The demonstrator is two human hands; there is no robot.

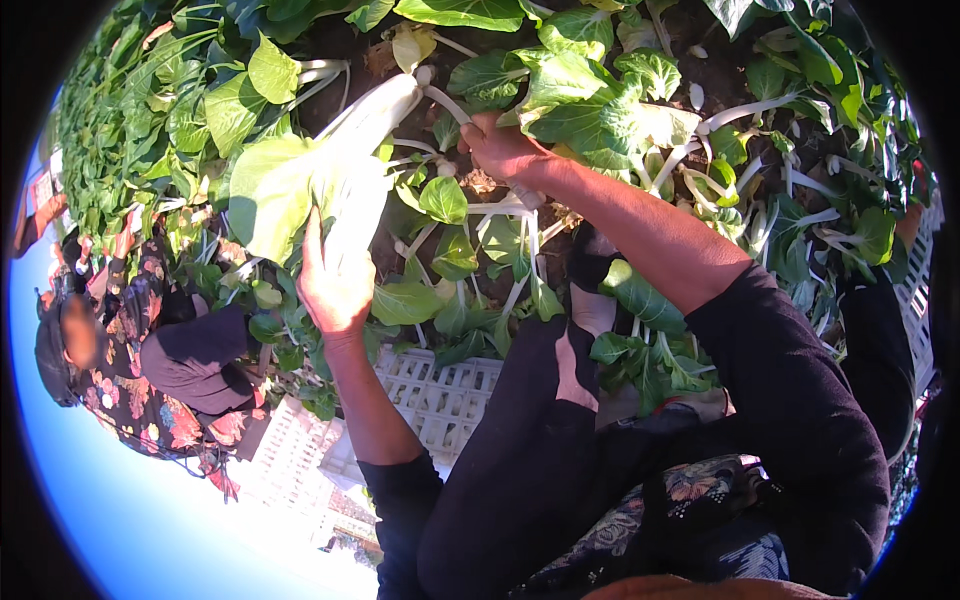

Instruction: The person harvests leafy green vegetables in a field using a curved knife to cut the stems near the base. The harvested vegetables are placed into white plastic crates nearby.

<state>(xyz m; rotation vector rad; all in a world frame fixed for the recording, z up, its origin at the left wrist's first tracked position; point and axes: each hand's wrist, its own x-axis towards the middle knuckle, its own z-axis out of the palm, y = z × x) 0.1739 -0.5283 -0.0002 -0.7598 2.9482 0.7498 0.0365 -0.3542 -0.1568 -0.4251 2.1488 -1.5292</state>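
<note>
My left hand [337,289] is closed around the leafy part of a pale bok choy head [367,135], its root end pointing up and to the right. One outer stalk [448,103] bends away from the root end, and my right hand [499,148] is shut on it. Broad green leaves [577,105] lie just right of that hand and partly cover its fingers. Whether the right hand also holds a tool is hidden. Loose leaves and white stalks [532,232] lie on the soil below both hands.
White plastic crates [442,397] stand behind my legs, and another crate [915,292] is at the far right. A person in a flowered top [142,337] crouches at the left. Dense leafy plants [127,135] grow at the upper left. My bent knee [540,360] is close below the loose leaves.
</note>
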